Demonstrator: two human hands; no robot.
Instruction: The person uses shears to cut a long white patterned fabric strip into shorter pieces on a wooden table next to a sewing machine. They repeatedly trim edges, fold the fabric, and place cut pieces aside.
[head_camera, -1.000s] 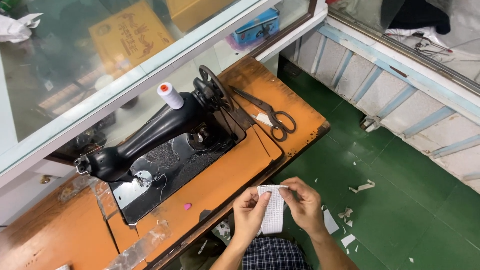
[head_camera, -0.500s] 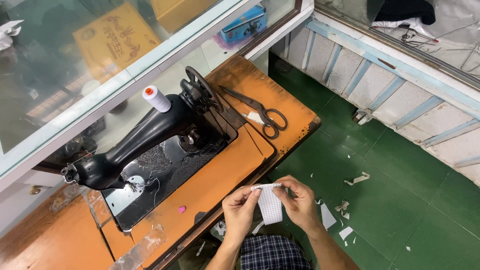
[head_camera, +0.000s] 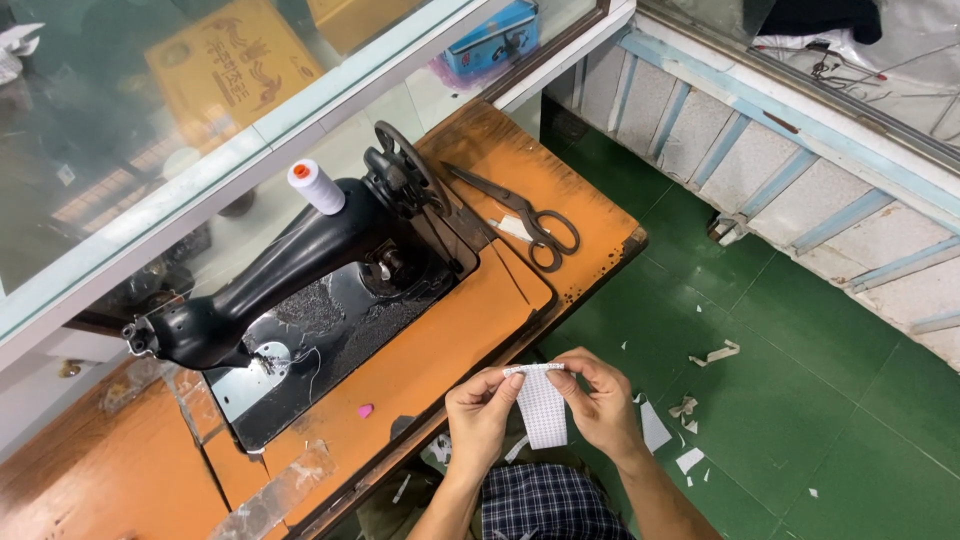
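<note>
Pinching white strip (head_camera: 543, 405) as before | left hand (head_camera: 482, 412) | right hand (head_camera: 602, 402) | strip's top edge now folded

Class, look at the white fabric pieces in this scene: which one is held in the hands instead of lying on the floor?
The checked strip, pinched at its top edge by the left hand and right hand. The other scraps lie loose on the green floor.

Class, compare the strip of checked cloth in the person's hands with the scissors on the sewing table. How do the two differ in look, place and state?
The cloth strip is pale, soft and finely checked; the scissors are dark, hard metal. The strip hangs off the table edge, pinched at its top by the left hand and right hand; the scissors lie flat on the orange table, untouched. The strip is a plain rectangle; the scissors have long blades and looped handles. Both are sewing things.
</note>
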